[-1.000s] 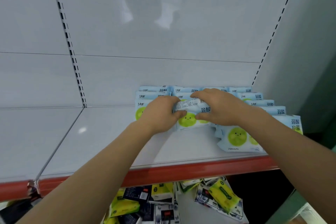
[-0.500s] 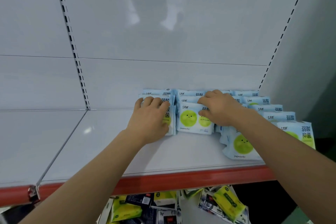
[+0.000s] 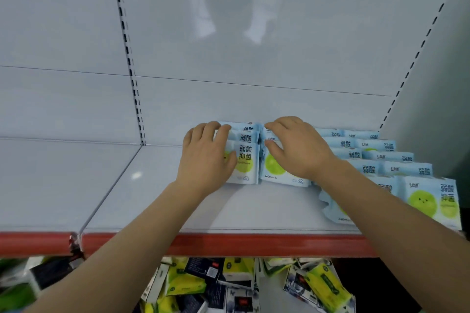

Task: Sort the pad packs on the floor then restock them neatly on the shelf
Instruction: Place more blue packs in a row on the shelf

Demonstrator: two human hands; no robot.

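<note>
Left hand (image 3: 207,160) flat on front pack (image 3: 245,162) of leftmost row on shelf (image 3: 157,201); right hand (image 3: 296,146) on adjacent row (image 3: 273,168) just right. More rows (image 3: 381,160) further right, loose packs (image 3: 236,284) below on floor.

Shelf (image 3: 152,185) left half free — packs (image 3: 381,160) crowd right.

White shelf (image 3: 157,201) with a red front edge (image 3: 254,244), split by a seam at left from a neighbouring board (image 3: 50,185). Carrying light-blue pad packs (image 3: 356,155) with green circles, standing upright in rows front to back: two rows near the middle, against the back panel, and two longer rows at right, reaching close to the front edge. Below, on the floor (image 3: 269,295), a loose jumble of yellow-green, black and white packs (image 3: 229,282).
</note>
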